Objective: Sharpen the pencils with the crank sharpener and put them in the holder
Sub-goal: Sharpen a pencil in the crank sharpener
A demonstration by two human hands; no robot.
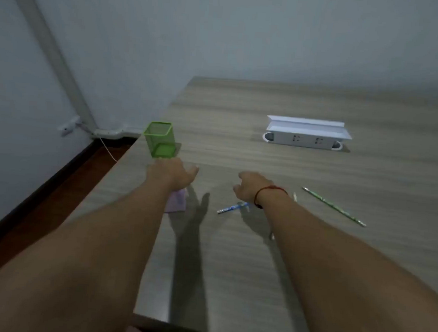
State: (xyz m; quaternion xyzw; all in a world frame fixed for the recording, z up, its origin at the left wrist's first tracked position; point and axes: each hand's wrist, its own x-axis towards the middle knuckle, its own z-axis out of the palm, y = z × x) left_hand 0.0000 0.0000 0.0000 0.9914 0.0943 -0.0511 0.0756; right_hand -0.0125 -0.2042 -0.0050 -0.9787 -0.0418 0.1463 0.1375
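- Noting left hand (172, 173) stretched forward above the desk (232, 269), thumb spread wide, fingers foreshortened; released, grasping nothing visible.
- Noting right hand (251, 187) raised over the desk, fingers loosely curled, released, nothing in it; red string bracelet (270, 189) round the wrist.
- Finding lilac block (177, 201) on the desk under the left wrist, mostly hidden; too blurred to make out a crank.
- Finding green mesh holder (160, 139) upright just beyond the left hand, near the desk's left edge.
- Finding blue pencil (232, 207) flat on the desk, one end covered by the right wrist.
- Recording green pencil (334, 206) lying diagonally, right of the right forearm, well apart from the holder.
- Spotting pale pencil tip (295, 196) just beside the right wrist, remainder hidden behind the forearm.
- Logging white socket box (304, 139), lid raised, farther back on the desk.
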